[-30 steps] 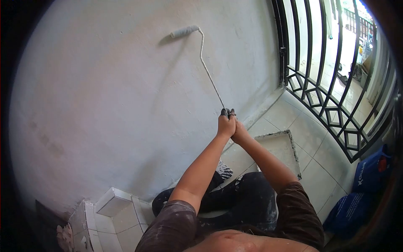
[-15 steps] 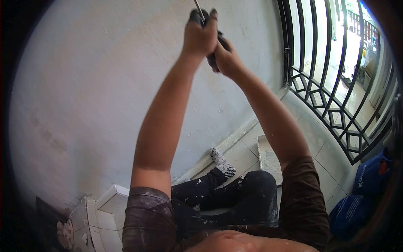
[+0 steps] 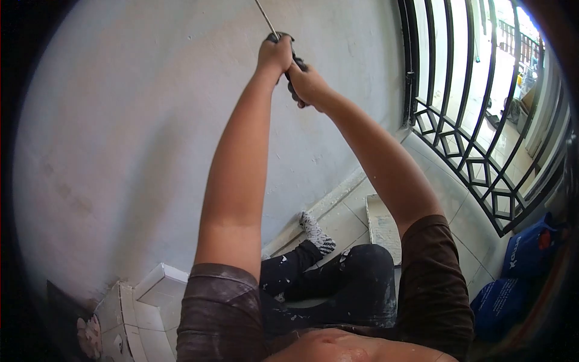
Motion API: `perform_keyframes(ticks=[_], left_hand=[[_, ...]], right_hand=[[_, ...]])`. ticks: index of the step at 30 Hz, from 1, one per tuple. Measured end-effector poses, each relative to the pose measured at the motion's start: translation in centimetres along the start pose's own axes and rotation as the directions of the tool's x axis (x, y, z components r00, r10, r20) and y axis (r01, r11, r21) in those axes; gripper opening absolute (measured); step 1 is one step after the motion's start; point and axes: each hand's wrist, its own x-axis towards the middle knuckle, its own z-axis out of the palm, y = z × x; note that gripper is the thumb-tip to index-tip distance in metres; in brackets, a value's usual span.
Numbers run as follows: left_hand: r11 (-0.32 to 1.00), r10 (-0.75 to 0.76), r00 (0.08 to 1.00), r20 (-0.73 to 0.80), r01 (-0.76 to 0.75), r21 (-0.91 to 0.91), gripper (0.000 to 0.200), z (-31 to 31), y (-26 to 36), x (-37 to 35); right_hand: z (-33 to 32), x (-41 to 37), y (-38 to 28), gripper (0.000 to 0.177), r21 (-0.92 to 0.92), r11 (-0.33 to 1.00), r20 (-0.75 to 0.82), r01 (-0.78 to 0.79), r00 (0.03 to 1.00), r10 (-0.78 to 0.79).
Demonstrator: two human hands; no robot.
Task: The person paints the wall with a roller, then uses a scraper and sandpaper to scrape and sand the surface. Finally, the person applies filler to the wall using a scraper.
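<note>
Two hands (image 3: 277,55) (image 3: 310,87) holding one rod (image 3: 266,18), one tray (image 3: 382,228)

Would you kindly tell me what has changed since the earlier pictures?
Since the first picture, the left hand and right hand have moved up and leftward in view with the roller, whose head has left view past the top edge. Both hands keep hold; nothing was let go. The gate and blue bags stayed put.
</note>
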Motion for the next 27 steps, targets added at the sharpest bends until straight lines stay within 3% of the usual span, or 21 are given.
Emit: perform_keyframes(ticks=[2, 4, 10, 12, 14, 16, 18, 19, 22, 24, 26, 27], left_hand=[[0.994, -0.085, 0.996, -0.008, 0.085, 0.073, 0.039, 0.5, -1.6, -2.8], [0.984, -0.177, 0.982, 0.059, 0.175, 0.037, 0.037, 1.5, -4.0, -5.7], [0.956, -0.206, 0.974, 0.099, 0.221, -0.192, 0.025, 7.7, -14.0, -18.8], [0.935, -0.294, 0.944, 0.147, 0.316, -0.162, 0.023, 8.9, -16.0, -24.7], [0.907, -0.328, 0.931, 0.162, 0.358, -0.221, 0.023, 10.1, -17.5, -30.3], [0.908, -0.338, 0.928, 0.157, 0.365, -0.204, 0.019, 11.0, -18.7, -35.5], [0.895, -0.328, 0.935, 0.139, 0.354, -0.271, 0.015, 10.9, -17.6, -38.6], [0.882, -0.348, 0.924, 0.157, 0.380, -0.280, 0.013, 10.2, -15.6, -38.5], [0.913, -0.184, 0.983, 0.016, 0.176, -0.369, 0.018, 11.7, -14.4, -34.8], [0.884, -0.171, 0.973, 0.152, 0.220, -0.412, 0.019, 10.2, -10.1, -29.7], [0.911, 0.046, 0.988, 0.147, 0.019, -0.413, 0.017, 8.6, -4.9, -23.7], [0.915, 0.105, 0.977, 0.188, -0.021, -0.403, 0.016, 7.7, -2.6, -20.7]], right_hand=[[0.7, -0.5, 3.6, 0.044, -0.017, 1.000, -0.016, -0.018, 1.000, 0.018], [0.7, -1.5, 7.6, 0.045, -0.010, 0.999, -0.015, -0.050, 0.999, 0.049], [0.1, -9.7, 22.5, 0.036, 0.045, 0.993, -0.106, -0.105, 0.988, 0.109], [-0.2, -14.0, 26.9, 0.038, -0.077, 0.991, -0.158, -0.107, 0.983, 0.094], [-0.7, -17.4, 32.7, 0.040, -0.091, 0.989, -0.094, -0.119, 0.989, 0.110], [-0.5, -21.8, 34.9, 0.034, -0.049, 0.949, -0.111, -0.311, 0.946, 0.305], [-0.6, -25.3, 34.6, 0.035, -0.126, 0.959, -0.186, -0.252, 0.956, 0.227], [-0.6, -25.1, 38.4, 0.036, 0.040, 0.967, -0.142, -0.253, 0.956, 0.256], [-2.5, -22.5, 34.0, 0.033, -0.008, 0.996, -0.141, -0.094, 0.986, 0.092], [-4.2, -19.6, 25.6, 0.030, 0.092, 0.975, -0.040, -0.202, 0.978, 0.206], [-4.0, -16.2, 19.9, 0.029, 0.291, 0.955, -0.189, 0.055, 0.982, 0.001], [-4.4, -14.6, 16.5, 0.031, 0.251, 0.963, -0.228, 0.098, 0.973, -0.040]])
